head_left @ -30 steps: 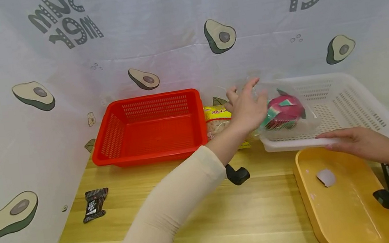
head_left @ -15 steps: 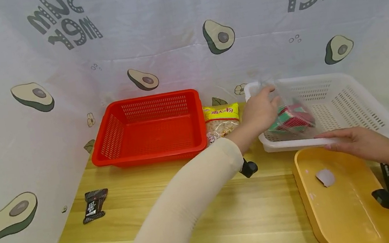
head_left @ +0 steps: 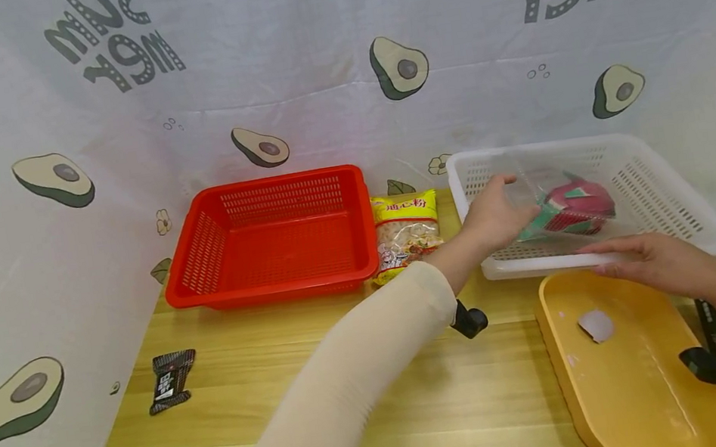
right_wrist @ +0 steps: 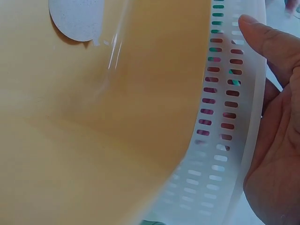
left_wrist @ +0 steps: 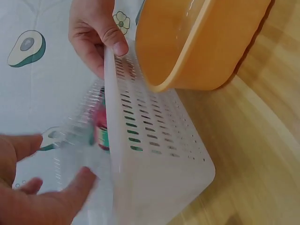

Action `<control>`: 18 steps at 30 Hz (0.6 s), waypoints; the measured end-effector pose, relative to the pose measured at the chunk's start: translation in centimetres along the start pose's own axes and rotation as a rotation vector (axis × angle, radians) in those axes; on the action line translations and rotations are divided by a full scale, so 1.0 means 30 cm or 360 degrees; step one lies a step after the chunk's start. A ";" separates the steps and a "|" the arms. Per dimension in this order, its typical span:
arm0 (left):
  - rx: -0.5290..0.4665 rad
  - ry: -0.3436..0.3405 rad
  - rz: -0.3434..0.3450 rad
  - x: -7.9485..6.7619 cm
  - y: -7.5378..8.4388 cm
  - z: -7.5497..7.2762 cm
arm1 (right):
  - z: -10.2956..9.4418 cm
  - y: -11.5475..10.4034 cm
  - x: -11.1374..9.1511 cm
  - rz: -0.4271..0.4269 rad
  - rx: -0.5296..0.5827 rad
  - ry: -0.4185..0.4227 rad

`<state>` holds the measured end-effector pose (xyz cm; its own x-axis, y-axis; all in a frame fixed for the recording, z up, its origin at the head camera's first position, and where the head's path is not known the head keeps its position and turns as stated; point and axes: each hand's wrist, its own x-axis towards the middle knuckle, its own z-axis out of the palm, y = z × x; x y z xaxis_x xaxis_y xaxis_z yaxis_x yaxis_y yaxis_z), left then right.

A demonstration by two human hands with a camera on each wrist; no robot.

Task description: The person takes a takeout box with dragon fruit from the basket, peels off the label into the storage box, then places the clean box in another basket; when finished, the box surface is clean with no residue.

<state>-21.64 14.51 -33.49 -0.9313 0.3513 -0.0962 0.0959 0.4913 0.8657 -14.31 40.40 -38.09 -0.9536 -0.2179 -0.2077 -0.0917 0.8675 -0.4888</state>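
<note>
A clear plastic box (head_left: 525,173) with a magenta and green thing (head_left: 580,204) showing through it sits inside the white basket (head_left: 659,192). My left hand (head_left: 497,215) is at the box's left side, over the basket. In the left wrist view, the spread fingers of that hand (left_wrist: 40,192) are right by the box, thumb and fingers well apart. My right hand (head_left: 662,261) grips the basket's front rim. From the right wrist, its thumb (right_wrist: 267,40) lies along the outer side, with the other fingers partly hidden behind the rim.
A red basket (head_left: 271,293) stands at the back left, with a yellow-topped food packet (head_left: 407,232) beside it. An orange tray (head_left: 653,365) holding a pale scrap (head_left: 596,326) touches the white basket's front. A small black wrapped packet (head_left: 172,381) lies at left.
My left hand has moved right and slightly down, and the clear box has shifted right and settled lower in the white basket. The right hand has stayed on the rim.
</note>
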 end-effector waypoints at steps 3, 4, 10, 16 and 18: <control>0.0152 -0.0154 0.0145 -0.014 -0.008 0.011 | 0.003 -0.003 -0.001 -0.0007 0.0017 0.0000; 0.0201 -0.0182 0.0190 -0.021 -0.011 0.013 | 0.003 -0.004 0.000 -0.0016 0.0022 -0.0006; 0.0499 -0.0162 0.0468 -0.084 -0.040 0.007 | 0.006 -0.017 0.004 -0.0020 0.0019 -0.0010; 0.0496 -0.0082 0.0653 -0.162 -0.116 -0.013 | 0.003 -0.016 0.005 0.0012 -0.0013 -0.0029; 0.0500 -0.0042 0.0685 -0.180 -0.144 -0.020 | 0.000 -0.011 0.003 0.0005 -0.0016 -0.0024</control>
<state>-17.23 10.01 -36.41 -0.7758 0.5916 0.2193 0.5715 0.5119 0.6414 -14.37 40.09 -37.95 -0.9495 -0.2220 -0.2219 -0.0920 0.8726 -0.4797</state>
